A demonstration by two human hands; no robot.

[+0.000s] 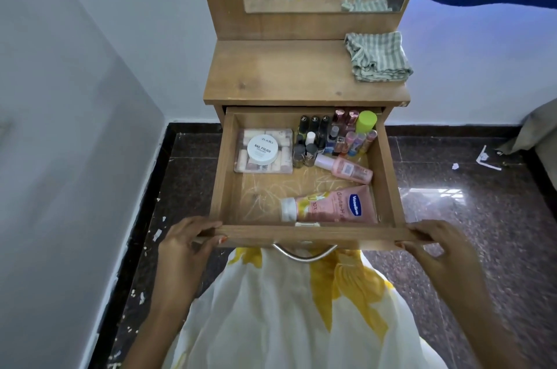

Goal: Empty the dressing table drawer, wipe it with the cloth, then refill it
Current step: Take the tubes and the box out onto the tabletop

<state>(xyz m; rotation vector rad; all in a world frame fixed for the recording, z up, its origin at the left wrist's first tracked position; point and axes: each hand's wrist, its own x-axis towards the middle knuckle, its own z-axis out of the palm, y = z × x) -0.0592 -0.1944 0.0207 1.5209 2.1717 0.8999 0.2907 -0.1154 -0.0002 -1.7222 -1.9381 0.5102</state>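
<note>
With left grip (187, 243) and right grip (434, 251) each curled round a front corner of the full drawer (223, 172), drawn far out beneath the table (286, 73) carrying the striped cloth (376, 56), a further tug could pull it free, tipping it and toppling the upright nail polish bottles (313, 139).

Open, full wooden drawer (301, 233); crumpled striped cloth (378, 56) beyond
</note>
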